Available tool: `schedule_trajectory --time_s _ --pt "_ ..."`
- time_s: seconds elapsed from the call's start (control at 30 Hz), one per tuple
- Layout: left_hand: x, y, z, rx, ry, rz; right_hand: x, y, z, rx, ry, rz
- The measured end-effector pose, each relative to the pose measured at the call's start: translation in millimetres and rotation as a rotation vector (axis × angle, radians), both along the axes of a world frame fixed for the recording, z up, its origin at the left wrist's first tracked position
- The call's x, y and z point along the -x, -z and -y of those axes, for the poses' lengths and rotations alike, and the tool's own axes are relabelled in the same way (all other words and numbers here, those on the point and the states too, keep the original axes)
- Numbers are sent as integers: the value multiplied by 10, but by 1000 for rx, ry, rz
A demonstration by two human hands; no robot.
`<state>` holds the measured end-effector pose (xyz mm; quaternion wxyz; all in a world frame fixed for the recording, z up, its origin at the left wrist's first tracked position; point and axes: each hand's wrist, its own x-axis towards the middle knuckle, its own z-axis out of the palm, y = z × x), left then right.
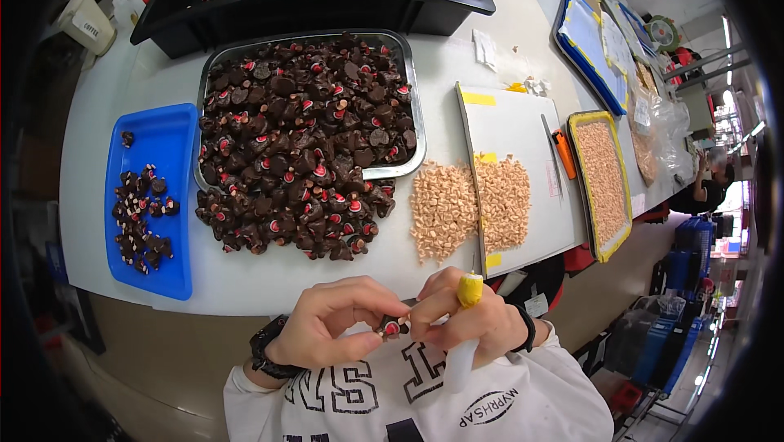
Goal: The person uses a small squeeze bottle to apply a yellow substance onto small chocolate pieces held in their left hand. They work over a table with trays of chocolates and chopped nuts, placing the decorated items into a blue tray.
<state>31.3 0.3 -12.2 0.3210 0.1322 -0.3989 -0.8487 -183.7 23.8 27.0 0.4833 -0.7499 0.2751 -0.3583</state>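
Note:
At the table's near edge, my left hand [339, 323] is closed, pinching a small dark brown figurine [393, 327] with a red and white detail between thumb and fingers. My right hand [474, 319] grips a white squeeze bottle [461, 364] with a yellow-wrapped neck and a thin needle tip pointing away from me. Its thumb and index finger meet right beside the figurine; whether they pinch a tiny piece is too small to tell. Beyond my hands lies a spread of small peach-coloured pieces [445, 209], partly on a white board [523, 127] with yellow tape.
A metal tray [419, 127] overflows with similar brown figurines. To its left, a blue tray [175, 258] holds several more. Behind stands a black bin [327, 21]. Rightward lie tweezers [552, 136], an orange-handled cutter [563, 154] and a yellow-edged tray [625, 234] of peach pieces.

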Motion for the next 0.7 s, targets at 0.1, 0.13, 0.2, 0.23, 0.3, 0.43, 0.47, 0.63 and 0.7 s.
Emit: schedule_trajectory --time_s 0.1,0.13,0.2,0.23,0.3,0.43,0.47,0.63,0.7 --pt "-2 -10 -14 15 1 18 -1 32 -15 28 -2 23" --pt "11 2 -5 21 -4 30 -6 79 -26 63 15 39" --pt "12 35 -21 33 -16 55 -2 165 -46 113 16 31" --pt "9 40 -23 14 -6 55 11 186 -48 128 4 8" --pt "14 28 -35 -53 4 75 34 152 -47 145 -6 -47" --pt "7 -2 -62 -116 37 101 15 194 -89 148 10 6" --pt "4 0 -60 -118 49 104 14 185 -87 148 8 12" --pt "-8 -8 -82 -158 67 105 34 132 -107 159 12 -58" --pt "-8 5 -88 -144 79 94 40 66 -69 116 6 -42"
